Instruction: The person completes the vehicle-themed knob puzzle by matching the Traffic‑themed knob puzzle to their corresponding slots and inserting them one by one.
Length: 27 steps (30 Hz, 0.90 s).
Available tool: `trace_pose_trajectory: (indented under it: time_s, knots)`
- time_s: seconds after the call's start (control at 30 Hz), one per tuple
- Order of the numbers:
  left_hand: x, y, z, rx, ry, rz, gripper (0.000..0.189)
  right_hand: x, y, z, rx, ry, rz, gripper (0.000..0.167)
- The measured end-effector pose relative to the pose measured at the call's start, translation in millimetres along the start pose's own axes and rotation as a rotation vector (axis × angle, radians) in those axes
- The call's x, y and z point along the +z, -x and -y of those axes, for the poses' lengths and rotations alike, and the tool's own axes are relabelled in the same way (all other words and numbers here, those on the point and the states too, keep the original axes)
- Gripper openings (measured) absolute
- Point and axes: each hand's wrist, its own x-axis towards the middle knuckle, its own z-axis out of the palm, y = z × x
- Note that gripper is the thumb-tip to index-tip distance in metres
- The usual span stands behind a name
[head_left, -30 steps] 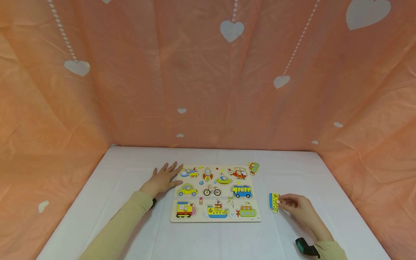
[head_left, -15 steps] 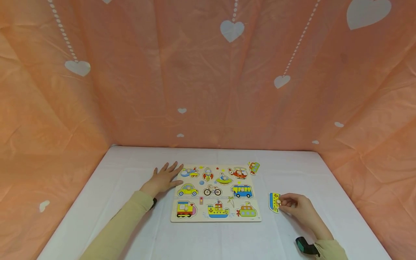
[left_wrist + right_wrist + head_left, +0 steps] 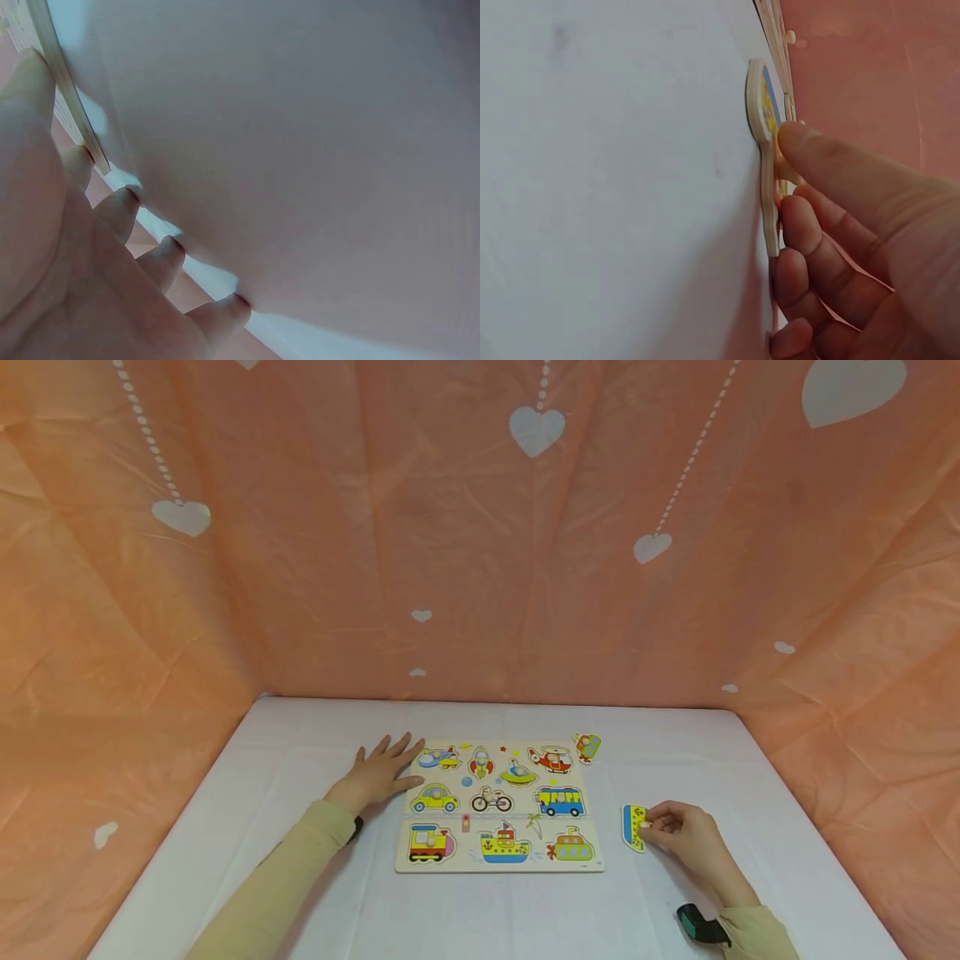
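Note:
My left hand [image 3: 371,781] lies with spread fingers at the left edge of a wooden knob puzzle board [image 3: 467,853]. In the left wrist view its thumb [image 3: 34,79] rests on the board's edge and its other fingertips reach the white cloth. To the right of the board, my right hand [image 3: 688,839] pinches the knob of a yellow and blue ship puzzle piece [image 3: 631,823], turned on its side. In the right wrist view the ship piece [image 3: 756,101] sits close over the cloth, its knob [image 3: 786,168] between thumb and fingers. A green submarine puzzle piece [image 3: 588,747] lies by the board's top right corner.
Pieces such as a car [image 3: 435,797], a bus [image 3: 561,801] and a train [image 3: 431,842] sit in the board. Its printed ship [image 3: 505,845] and submarine [image 3: 573,847] spaces show in the bottom row. White cloth [image 3: 480,918] covers the table, with orange heart-printed curtains [image 3: 480,568] around it.
The right hand's fingers and wrist have shifted slightly at the ship piece, which stays in its place. The left hand has kept still on the board's edge.

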Motion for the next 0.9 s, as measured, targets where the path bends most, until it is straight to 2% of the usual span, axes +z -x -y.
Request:
trace_pose_trajectory:
  time_s: [0.4,0.57,0.7,0.9]
  knots:
    - [-1.3,-4.4,0.3,-0.008,-0.015,0.013,0.075,-2.0,-4.8,3.4,-0.002,0.034,0.002,0.014]
    - [-0.9,-5.8,1.8,-0.007,-0.013,0.008,0.075,-4.5,-7.6,6.5,-0.008,0.012,0.031,0.013]
    - [1.4,-5.6,3.1,-0.012,-0.014,0.001,0.075,-4.3,-8.6,6.7,0.013,-0.021,0.069,0.013]
    - [6.0,-2.6,3.7,-0.012,-0.004,-0.006,0.074,0.1,-7.7,4.9,0.038,-0.044,0.083,0.014]
